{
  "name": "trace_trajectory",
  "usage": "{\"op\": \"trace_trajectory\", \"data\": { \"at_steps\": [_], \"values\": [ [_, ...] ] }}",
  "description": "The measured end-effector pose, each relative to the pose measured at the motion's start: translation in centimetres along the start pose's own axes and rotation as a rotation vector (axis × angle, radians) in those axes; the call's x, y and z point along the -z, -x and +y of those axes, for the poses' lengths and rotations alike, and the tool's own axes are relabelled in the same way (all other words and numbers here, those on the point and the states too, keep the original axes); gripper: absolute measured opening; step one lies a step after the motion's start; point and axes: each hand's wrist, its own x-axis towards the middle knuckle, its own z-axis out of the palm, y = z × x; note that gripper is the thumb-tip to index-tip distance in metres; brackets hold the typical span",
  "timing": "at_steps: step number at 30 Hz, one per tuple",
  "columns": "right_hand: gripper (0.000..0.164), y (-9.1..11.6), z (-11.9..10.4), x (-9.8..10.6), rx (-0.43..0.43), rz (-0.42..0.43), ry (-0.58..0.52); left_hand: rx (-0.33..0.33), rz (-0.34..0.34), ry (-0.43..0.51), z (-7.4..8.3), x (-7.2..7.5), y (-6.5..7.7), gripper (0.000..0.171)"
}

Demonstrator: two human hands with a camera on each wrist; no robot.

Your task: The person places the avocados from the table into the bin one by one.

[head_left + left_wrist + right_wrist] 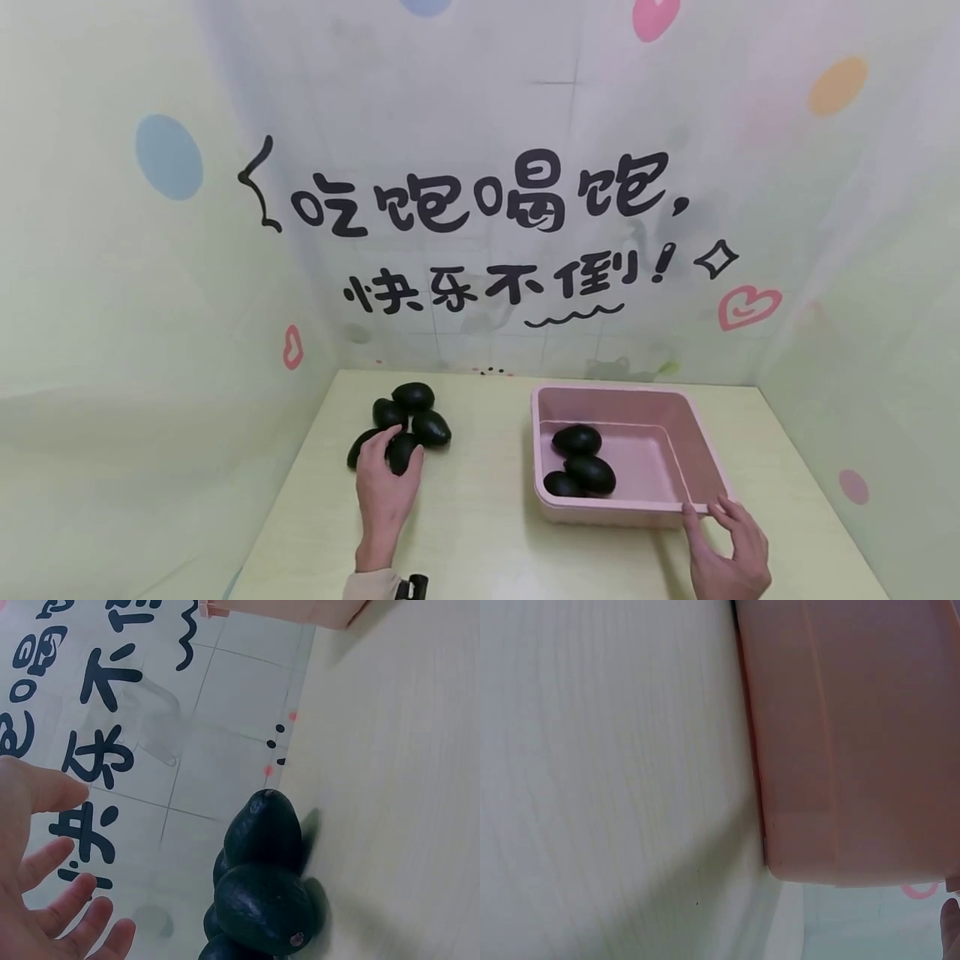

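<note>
Several dark green avocados (431, 428) lie clustered on the left of the table. My left hand (387, 487) reaches over the near side of this cluster, its thumb and fingers spread around one avocado (403, 455) in the head view. In the left wrist view that hand (52, 892) is empty, with a gap between its fingers and the avocados (264, 907). My right hand (727, 546) holds the front right corner of a pink plastic bin (630, 505) by its rim, thumb at the front. Three avocados (591, 475) lie in the bin's left part.
The pale wood-grain table (480, 533) carries both the cluster and the bin. Behind it stands a light wall covering (480, 350) with black lettering and coloured shapes, and similar coverings close off both sides.
</note>
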Motion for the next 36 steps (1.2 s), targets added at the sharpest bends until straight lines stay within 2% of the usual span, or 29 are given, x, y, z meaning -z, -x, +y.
{"op": "trace_trajectory", "data": {
  "at_steps": [9, 21, 27, 36],
  "values": [
    [0.028, 0.5, 2.1, 0.2, -0.025, -0.002, 0.013, 0.029, -0.003, -0.035, -0.8, -0.2, 0.0, 0.042],
    [0.027, 0.4, 2.5, 0.1, -0.007, 0.004, 0.006, 0.052, -0.033, -0.082, -2.1, -0.6, -0.1, 0.043],
    [0.028, 0.4, 2.6, 0.1, 0.006, 0.001, 0.002, 0.087, -0.057, -0.103, -2.6, -0.9, 0.1, 0.045],
    [0.027, 0.3, 2.2, 0.0, 0.004, 0.006, 0.009, 0.109, -0.083, -0.097, -3.4, -1.4, 0.0, 0.047]
  ]
}}
